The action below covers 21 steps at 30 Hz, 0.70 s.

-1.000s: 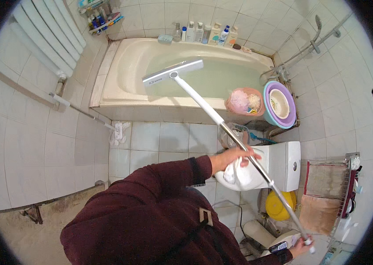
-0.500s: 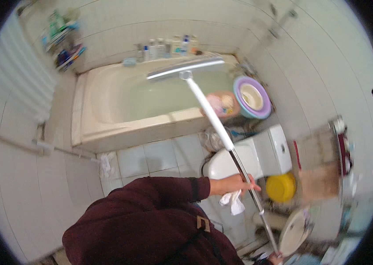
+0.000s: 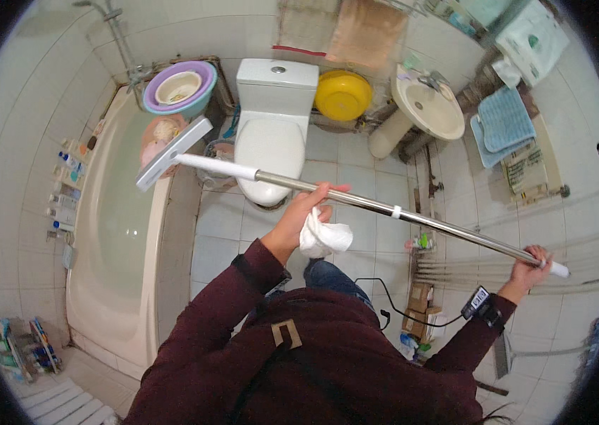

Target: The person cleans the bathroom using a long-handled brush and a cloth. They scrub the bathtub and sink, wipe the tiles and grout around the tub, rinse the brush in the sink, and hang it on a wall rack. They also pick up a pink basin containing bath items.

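Squeegee head (image 3: 174, 154) swung twd tub rim (image 3: 149, 269), L hand (image 3: 299, 218) & R hand (image 3: 526, 269) clamped on pole (image 3: 469, 238) abv open floor (image 3: 374, 241).

Wears dark maroon long-sleeved top (image 3: 377, 347), blue jeans (image 3: 340, 279) showing just far of hem. Has black band (image 3: 247, 272) round left cuff. Carries black box (image 3: 478, 300) with white marked label strapped at right cuff, thin black cable (image 3: 447, 324) trailing left. Also sports tan rectangular loop (image 3: 277, 334) up front, black strap (image 3: 260, 379) running near.

A silver-and-white squeegee (image 3: 363, 203) is held aslant beside a crumpled white cloth (image 3: 325, 238).
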### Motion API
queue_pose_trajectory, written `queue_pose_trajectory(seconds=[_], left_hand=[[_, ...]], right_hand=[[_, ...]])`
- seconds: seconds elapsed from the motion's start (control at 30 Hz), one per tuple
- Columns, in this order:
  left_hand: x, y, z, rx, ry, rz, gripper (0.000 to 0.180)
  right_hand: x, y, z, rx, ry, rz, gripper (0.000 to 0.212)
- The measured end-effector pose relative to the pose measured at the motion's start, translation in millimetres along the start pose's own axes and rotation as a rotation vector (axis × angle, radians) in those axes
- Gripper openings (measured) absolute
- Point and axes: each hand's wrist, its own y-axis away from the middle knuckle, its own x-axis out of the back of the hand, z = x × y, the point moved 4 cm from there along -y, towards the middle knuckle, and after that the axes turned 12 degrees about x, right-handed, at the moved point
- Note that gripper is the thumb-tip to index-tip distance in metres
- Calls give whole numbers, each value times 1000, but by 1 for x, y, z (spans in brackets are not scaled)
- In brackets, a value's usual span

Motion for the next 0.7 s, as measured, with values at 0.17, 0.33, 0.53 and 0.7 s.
queue_pose_trajectory(seconds=[0.17,0.33,0.53,0.7], left_hand=[[-77,-74,-33,224,-52,-162,43],[-150,-183,-86,346,-126,-298,40],[-210,-304,-174,576,-92,-422,36],[-218,-380,-242,699,-128,-371,22]], right_hand=[[-6,27,-110,179,-119,-290,25],[40,22,-160,320,-62,-256,27],[131,21,-211,403,277,247,30],[215,52,-227,297,795,822,41]])
